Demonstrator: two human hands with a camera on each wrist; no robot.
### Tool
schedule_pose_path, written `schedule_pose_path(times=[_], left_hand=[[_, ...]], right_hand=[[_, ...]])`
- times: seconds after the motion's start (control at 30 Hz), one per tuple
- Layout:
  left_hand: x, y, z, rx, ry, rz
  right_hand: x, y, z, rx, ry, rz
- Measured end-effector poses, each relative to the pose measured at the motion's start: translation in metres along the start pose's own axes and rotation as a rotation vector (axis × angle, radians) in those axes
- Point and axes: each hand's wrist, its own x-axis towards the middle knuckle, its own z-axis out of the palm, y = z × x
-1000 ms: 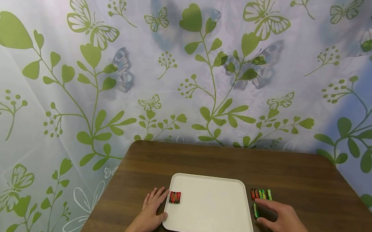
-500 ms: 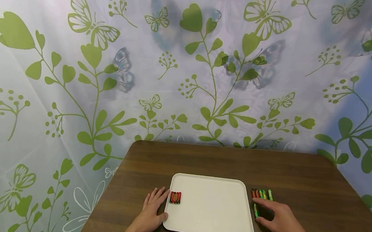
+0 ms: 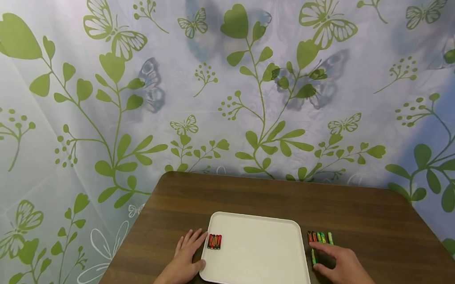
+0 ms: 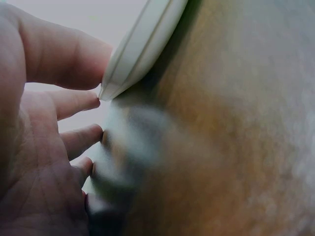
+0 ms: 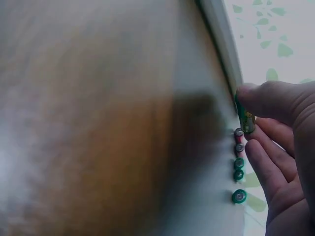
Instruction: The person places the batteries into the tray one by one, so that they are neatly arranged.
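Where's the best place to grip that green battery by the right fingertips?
The green battery is probably best pinched by its two ends, from the right, where the right hand is: it's slim, ends pointing forward and back, and the white tray sits close on its left.

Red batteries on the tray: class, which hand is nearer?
Left. The left hand touches the tray beside the red batteries; the right hand pinches a green battery beyond the opposite side.

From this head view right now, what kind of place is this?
Probably an indoor tabletop workspace, maybe a screened-off corner. Clues: a butterfly-and-leaf-print curtain hung right behind a wood-grain table, and a cream tray holding red-and-black batteries.
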Motion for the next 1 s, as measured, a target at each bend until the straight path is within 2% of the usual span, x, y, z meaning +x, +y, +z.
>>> schedule_pose_path(times=[0.23, 0.43, 1.0], left_hand=[[0.001, 0.001, -0.001, -0.001, 0.0, -0.007], [0.001, 0.0, -0.001, 0.005, 0.0, -0.009], [0.0, 0.001, -0.001, 0.002, 0.002, -0.005]], right_hand=[[0.013, -0.01, -0.004, -0.016, -0.041, 0.017], [0.026, -0.022, 0.002, 0.035, -0.042, -0.01], [0.067, -0.064, 0.059, 0.173, 0.0, -0.1]])
